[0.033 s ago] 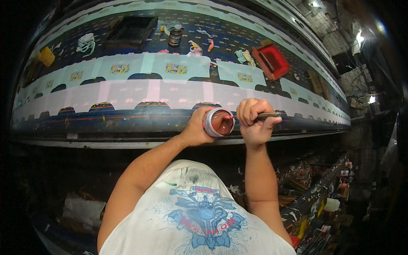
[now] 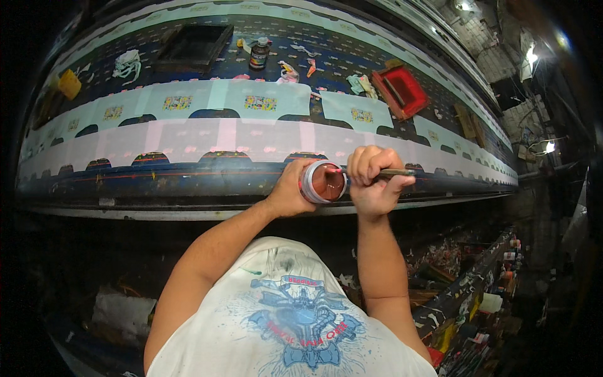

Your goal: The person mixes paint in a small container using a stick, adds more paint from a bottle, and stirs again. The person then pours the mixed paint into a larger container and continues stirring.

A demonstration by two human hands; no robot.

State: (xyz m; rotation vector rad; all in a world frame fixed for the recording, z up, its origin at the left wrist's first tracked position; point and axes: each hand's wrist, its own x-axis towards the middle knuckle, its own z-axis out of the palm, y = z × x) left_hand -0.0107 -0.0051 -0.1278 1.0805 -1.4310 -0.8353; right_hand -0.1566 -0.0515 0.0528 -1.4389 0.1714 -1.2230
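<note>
My left hand [image 2: 293, 188] is wrapped around the side of a round jar [image 2: 307, 182], its open mouth tilted up. Glossy reddish-brown paint [image 2: 325, 184] coats the inside of that jar. Close to its right rim, my right hand [image 2: 376, 182] is closed in a fist around a thin dark stick [image 2: 398, 171]. The stick's pink-red end reaches over the rim into the jar's mouth; its other end sticks out past my thumb. Both hands are held above the near edge of a long printing table [image 2: 157, 176].
Pale pink and mint fabric pieces [image 2: 264, 135] lie in rows along the table. Further back are a dark bottle [image 2: 259, 54], a black frame [image 2: 193, 47], crumpled rags [image 2: 127, 64] and a red tray [image 2: 402, 93]. Cluttered containers [image 2: 490, 303] stand low at the right.
My right hand and the stick have shifted slightly left, so the stick's pink end sits a little further into the jar's mouth. My left hand and the jar have barely moved.
</note>
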